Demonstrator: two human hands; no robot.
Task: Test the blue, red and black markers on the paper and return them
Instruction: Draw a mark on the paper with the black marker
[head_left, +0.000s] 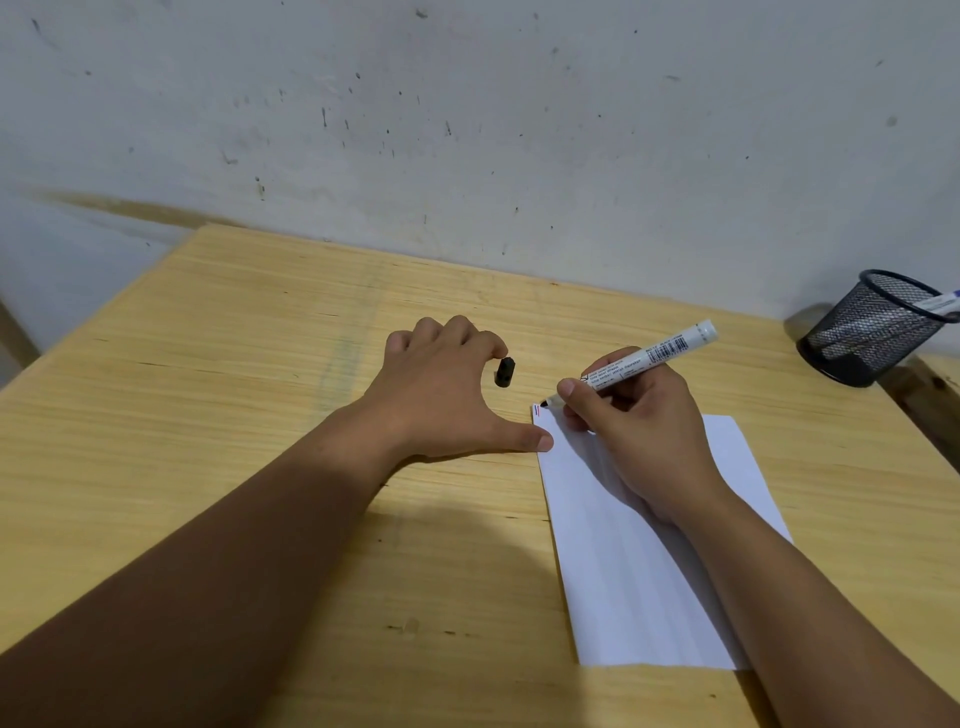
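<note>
A white sheet of paper (639, 582) lies on the wooden table at the right. My right hand (631, 426) grips an uncapped white-bodied black marker (654, 356), its black tip touching the paper's far left corner beside short blue and red strokes (538, 410). My left hand (447, 389) holds the marker's black cap (505, 372) in its fingertips just above the table, while its thumb presses the paper's left edge. A black mesh pen cup (878, 327) at the far right holds other markers, one with a blue end showing.
The wooden table (234, 405) butts against a scuffed white wall (467, 130). The table's left edge runs diagonally at the far left. A lower wooden surface shows at the right edge behind the pen cup.
</note>
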